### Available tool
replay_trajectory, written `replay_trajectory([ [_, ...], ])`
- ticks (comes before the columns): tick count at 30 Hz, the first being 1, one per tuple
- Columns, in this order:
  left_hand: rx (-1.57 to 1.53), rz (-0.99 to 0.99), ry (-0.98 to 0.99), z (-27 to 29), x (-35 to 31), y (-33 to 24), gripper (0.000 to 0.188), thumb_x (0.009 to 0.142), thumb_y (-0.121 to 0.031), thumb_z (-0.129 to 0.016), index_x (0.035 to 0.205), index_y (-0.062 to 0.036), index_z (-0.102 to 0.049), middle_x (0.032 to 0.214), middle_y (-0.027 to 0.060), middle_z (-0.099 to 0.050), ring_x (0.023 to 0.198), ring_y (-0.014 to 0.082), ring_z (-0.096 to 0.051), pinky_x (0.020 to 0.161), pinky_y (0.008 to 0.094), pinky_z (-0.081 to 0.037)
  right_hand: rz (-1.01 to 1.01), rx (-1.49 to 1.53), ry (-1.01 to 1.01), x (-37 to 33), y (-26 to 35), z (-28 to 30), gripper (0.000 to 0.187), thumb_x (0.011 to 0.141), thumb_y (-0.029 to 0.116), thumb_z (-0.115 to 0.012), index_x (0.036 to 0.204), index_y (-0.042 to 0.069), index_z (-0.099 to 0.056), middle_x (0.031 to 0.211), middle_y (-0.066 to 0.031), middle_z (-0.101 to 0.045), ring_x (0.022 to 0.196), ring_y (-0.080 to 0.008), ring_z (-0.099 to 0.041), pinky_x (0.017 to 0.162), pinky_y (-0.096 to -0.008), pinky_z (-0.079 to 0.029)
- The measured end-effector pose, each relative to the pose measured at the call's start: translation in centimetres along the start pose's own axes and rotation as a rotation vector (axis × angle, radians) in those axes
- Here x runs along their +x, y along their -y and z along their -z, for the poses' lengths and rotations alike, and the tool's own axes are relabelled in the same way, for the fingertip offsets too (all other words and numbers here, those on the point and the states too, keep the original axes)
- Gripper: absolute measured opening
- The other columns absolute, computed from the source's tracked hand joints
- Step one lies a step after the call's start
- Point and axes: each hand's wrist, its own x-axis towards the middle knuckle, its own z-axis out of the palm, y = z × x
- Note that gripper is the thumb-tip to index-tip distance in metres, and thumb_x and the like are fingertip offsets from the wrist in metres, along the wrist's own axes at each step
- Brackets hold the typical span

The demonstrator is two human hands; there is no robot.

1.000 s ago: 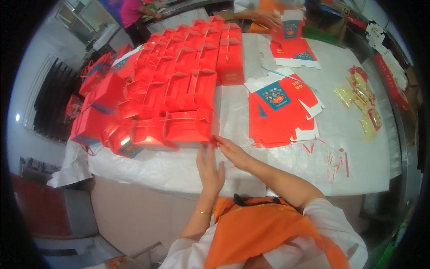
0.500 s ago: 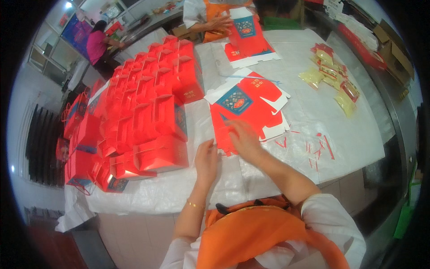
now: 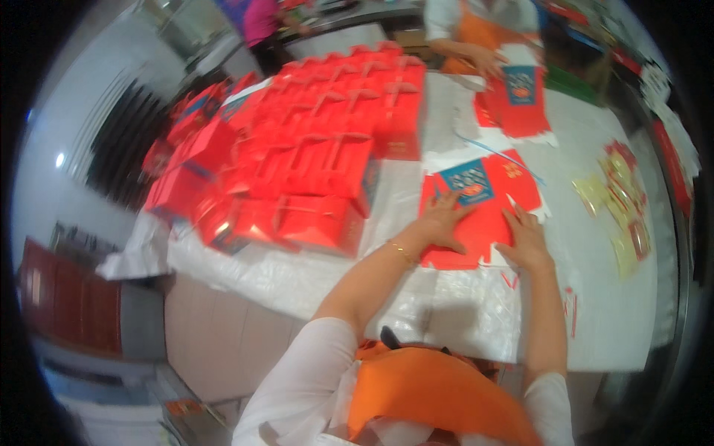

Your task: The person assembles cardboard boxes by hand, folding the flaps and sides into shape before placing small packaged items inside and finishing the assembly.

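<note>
A flat, unfolded red gift-box blank (image 3: 483, 223) with a blue printed panel lies on the covered table in front of me, its white notched edges facing right. My left hand (image 3: 440, 221) is spread open on its left part, thumb stretched out, covering a corner of the blue panel. On its right side rests my right hand (image 3: 526, 239), fingers apart and thumb pointing inward, nothing visibly held. A pale sliver beside its fingertips looks like part of the notched edge. Small red paper scraps (image 3: 510, 280) lie just below the blank.
Rows of assembled red gift boxes (image 3: 320, 149) crowd the left half of the table. Small yellow and red packets (image 3: 621, 197) lie to the right. A blue strap (image 3: 513, 157) crosses behind the blank. Opposite, a co-worker's hand (image 3: 487, 61) touches another red blank (image 3: 520, 100).
My view has swung left, so the table appears further right. My left hand has moved from the blank's near edge onto it; my right hand has shifted to its right side and opened.
</note>
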Motion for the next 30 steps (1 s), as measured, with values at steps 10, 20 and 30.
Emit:
replay_trajectory([
  [10, -0.023, 0.125, 0.007, 0.8, -0.8, -0.5, 0.126, 0.051, -0.058, -0.092, 0.159, -0.0272, -0.036, 0.167, 0.0237, -0.016, 0.155, 0.0425, -0.013, 0.122, 0.0608, -0.011, 0.385, -0.284, 0.223, 5.5, 1.2, 3.1, 0.097, 0.073, 0.055, -0.082, 0.153, 0.014, -0.046, 0.159, -0.0201, -0.037, 0.149, -0.0401, -0.030, 0.119, -0.0518, -0.031],
  [20, -0.217, -0.093, -0.218, 0.4, -2.4, 0.5, 0.111, 0.063, -0.043, -0.091, 0.158, -0.0203, -0.038, 0.163, 0.0226, -0.027, 0.152, 0.0436, -0.021, 0.122, 0.0564, -0.017, 0.719, -0.273, -0.168, 6.4, -1.8, -0.2, 0.038, 0.084, 0.025, -0.074, 0.117, 0.006, -0.070, 0.111, -0.0141, -0.069, 0.104, -0.0319, -0.067, 0.088, -0.0439, -0.054],
  [30, -0.330, -0.104, -0.939, 8.5, -9.3, 0.9, 0.066, 0.085, -0.017, -0.079, 0.144, -0.0059, -0.052, 0.137, 0.0176, -0.060, 0.129, 0.0364, -0.053, 0.110, 0.0489, -0.036, 0.373, 0.354, -0.263, 2.9, 9.7, 17.1, 0.016, 0.090, 0.016, -0.072, 0.097, 0.001, -0.071, 0.080, -0.0123, -0.070, 0.070, -0.0219, -0.066, 0.065, -0.0351, -0.052],
])
